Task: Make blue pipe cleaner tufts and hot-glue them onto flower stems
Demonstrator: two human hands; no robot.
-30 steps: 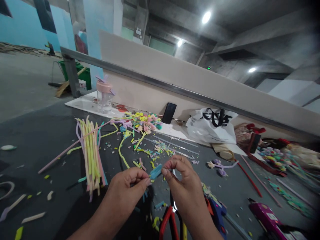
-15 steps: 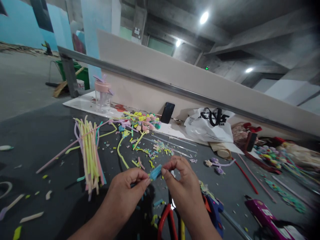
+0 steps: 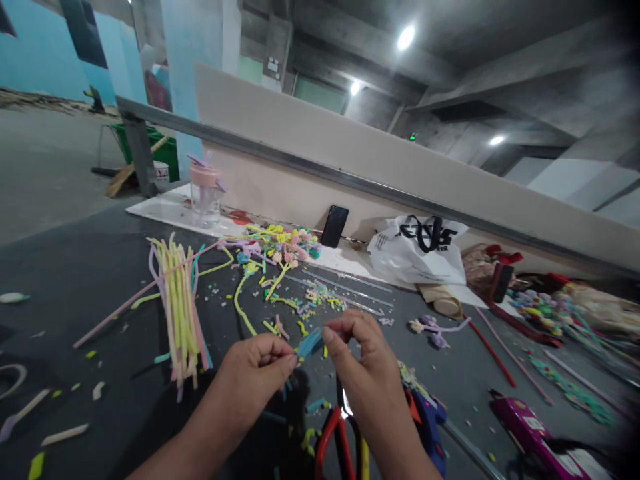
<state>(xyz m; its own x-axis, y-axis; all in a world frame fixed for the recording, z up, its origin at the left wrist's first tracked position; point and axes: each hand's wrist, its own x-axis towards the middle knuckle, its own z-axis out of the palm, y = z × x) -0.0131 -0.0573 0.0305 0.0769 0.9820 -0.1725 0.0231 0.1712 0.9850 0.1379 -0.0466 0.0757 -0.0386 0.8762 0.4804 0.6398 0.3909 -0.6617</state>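
Note:
A small fuzzy blue piece (image 3: 310, 343) is held up between my two hands over the dark table. My left hand (image 3: 257, 373) pinches its left end, where a bit of yellow-green shows. The thumb and forefinger of my right hand (image 3: 367, 373) close on its right end. Below and between the hands lie red-handled pliers (image 3: 334, 437), partly hidden by my right wrist. Left of my hands rests a bundle of yellow, pink and purple fuzzy stems (image 3: 180, 307). Small cut bits (image 3: 320, 297) are scattered behind the piece.
Fuzzy flowers (image 3: 290, 243) lie at the back beside a propped phone (image 3: 335, 226). A lidded cup (image 3: 205, 197) stands back left, a white bag (image 3: 420, 253) back right. A blue glue gun (image 3: 431, 427) and purple tool (image 3: 533, 430) lie at the right.
The blue piece has turned slightly between my fingers and looks narrower. My left hand has shifted a little to the left.

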